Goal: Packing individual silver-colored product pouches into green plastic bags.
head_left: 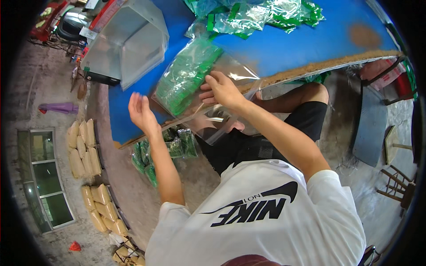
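A large clear plastic bag (pixel 235 73) lies across the near edge of the blue table. Inside its far part is a stack of green packets (pixel 188 77); its loose end hangs over the edge toward my lap. My right hand (pixel 224 92) is at the bag's right side, fingers apart and half curled, close against the film; whether they touch it I cannot tell. My left hand (pixel 144 113) is raised off the bag's left side, holding nothing, its fingers stretched out and slightly blurred.
More green-and-clear packets (pixel 262 15) lie in a pile at the table's far side. A translucent plastic bin (pixel 126 44) stands at the far left. Below the table are green bagged packets (pixel 179 146). Filled tan sacks (pixel 82 153) are stacked on the left; a bench (pixel 369 126) stands right.
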Motion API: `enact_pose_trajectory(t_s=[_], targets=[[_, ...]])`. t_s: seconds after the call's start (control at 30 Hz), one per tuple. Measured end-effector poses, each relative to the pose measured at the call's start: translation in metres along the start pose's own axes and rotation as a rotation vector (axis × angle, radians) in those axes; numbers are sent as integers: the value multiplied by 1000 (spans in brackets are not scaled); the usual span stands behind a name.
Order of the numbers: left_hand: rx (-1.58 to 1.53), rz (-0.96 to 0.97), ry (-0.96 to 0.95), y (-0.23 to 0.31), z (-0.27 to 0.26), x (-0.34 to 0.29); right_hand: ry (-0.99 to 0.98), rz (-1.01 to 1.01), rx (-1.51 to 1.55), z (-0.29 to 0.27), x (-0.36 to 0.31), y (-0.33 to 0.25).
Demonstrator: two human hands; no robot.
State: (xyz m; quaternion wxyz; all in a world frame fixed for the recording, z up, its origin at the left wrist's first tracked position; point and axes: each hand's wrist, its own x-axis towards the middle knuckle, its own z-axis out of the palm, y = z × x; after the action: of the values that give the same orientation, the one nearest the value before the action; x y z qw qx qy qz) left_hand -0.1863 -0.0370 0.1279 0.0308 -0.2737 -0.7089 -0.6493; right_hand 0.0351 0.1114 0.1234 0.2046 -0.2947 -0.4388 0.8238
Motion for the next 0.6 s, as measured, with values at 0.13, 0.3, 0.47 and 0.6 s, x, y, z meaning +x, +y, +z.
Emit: enact_pose_trajectory(t_s=[0.13, 0.3, 0.47, 0.6], targets=[[235, 1, -564, 60, 48, 29, -48, -43, 122, -5, -19, 11], [1080, 792, -669, -6, 88, 11, -599, -22, -435, -34, -52, -39], [959, 704, -817, 20, 80, -18, 241, -706, -929, -135, 37, -128], [938, 616, -898, 15, 41, -22, 634, -897, -1645, -213, 145, -177]])
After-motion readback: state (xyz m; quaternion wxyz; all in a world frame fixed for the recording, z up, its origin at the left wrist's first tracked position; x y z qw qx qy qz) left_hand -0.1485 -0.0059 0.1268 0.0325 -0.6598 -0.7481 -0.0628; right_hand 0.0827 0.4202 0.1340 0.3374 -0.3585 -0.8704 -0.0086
